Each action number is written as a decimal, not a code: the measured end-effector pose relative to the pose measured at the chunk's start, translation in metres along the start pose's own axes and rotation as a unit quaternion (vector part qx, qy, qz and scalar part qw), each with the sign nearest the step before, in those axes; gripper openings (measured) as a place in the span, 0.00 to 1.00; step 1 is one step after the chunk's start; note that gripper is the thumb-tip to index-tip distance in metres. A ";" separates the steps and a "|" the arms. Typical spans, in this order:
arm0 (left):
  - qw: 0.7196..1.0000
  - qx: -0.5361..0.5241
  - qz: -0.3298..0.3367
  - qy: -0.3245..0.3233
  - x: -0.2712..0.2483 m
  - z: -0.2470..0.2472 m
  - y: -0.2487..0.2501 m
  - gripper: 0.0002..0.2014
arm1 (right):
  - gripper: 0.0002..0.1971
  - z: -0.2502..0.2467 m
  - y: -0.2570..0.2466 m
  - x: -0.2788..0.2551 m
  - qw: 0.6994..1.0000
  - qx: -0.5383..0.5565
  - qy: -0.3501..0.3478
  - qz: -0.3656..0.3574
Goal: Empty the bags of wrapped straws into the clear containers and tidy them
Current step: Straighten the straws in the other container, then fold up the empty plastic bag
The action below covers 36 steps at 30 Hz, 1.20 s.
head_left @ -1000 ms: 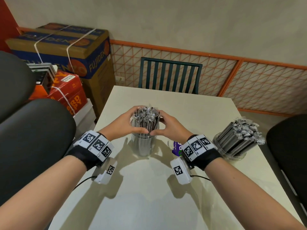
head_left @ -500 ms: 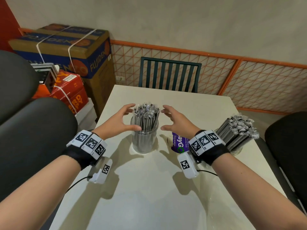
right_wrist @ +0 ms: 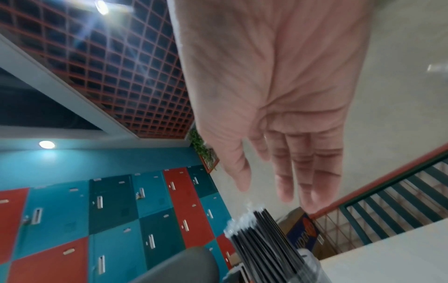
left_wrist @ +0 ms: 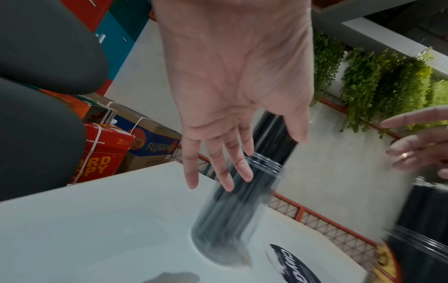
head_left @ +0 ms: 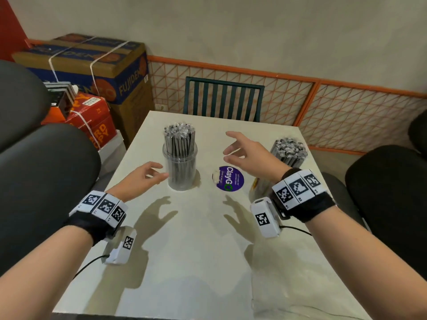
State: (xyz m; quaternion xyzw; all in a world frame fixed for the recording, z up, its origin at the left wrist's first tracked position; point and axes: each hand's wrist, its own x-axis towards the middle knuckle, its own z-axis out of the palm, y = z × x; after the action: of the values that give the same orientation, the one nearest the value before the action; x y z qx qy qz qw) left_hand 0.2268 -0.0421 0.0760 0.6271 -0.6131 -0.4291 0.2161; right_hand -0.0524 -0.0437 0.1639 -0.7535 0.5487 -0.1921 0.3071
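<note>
Late stage of the task, as we judge it. Two clear containers stand on the table, each packed with upright wrapped straws: one between our hands, the other at the right edge, partly hidden by our right wrist. Our left hand and right hand hover with fingers loosely spread, grasping nothing. We see no bags; little but final straightening seems left.

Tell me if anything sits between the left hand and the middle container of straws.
Nothing visible does. The left hand hangs open just beside the clear container of wrapped straws, fingertips close to its wall, with only bare table beneath the gap. The purple sticker lies on the container's other side.
</note>
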 end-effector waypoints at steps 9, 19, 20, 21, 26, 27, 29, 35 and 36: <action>0.993 0.029 0.010 -0.116 -0.039 0.158 0.062 0.12 | 0.12 -0.054 0.118 -0.147 0.973 0.145 0.155 0.097; 0.965 0.038 -0.189 -0.178 -0.027 0.293 0.077 0.25 | 0.36 0.022 0.272 -0.215 0.883 0.040 0.015 0.468; 0.961 0.015 -0.199 -0.192 -0.028 0.291 0.078 0.25 | 0.36 0.023 0.272 -0.215 0.882 0.093 0.006 0.462; 0.956 -0.010 -0.211 -0.205 -0.026 0.289 0.075 0.25 | 0.37 0.024 0.272 -0.215 0.879 0.150 0.002 0.452; 0.901 -0.217 -0.224 -0.301 -0.040 0.257 0.081 0.15 | 0.19 0.009 0.273 -0.227 0.797 0.472 0.051 0.373; 0.894 -0.254 -0.206 -0.305 -0.037 0.252 0.077 0.14 | 0.19 0.003 0.270 -0.229 0.790 0.506 0.044 0.344; 0.885 -0.304 -0.193 -0.295 -0.036 0.241 0.077 0.14 | 0.29 -0.004 0.274 -0.229 0.797 0.528 0.005 0.291; 0.910 -0.314 -0.152 -0.225 -0.056 0.225 0.086 0.16 | 0.16 -0.028 0.237 -0.218 0.852 0.471 0.039 0.224; 0.895 -0.355 -0.147 -0.227 -0.059 0.223 0.088 0.15 | 0.14 -0.030 0.231 -0.215 0.863 0.462 0.007 0.206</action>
State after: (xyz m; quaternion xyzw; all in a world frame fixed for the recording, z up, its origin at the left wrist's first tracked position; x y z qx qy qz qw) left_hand 0.0036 0.0577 0.0423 0.4770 -0.3530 -0.7759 0.2140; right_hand -0.3043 0.1036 0.0403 -0.3938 0.5414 -0.3612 0.6491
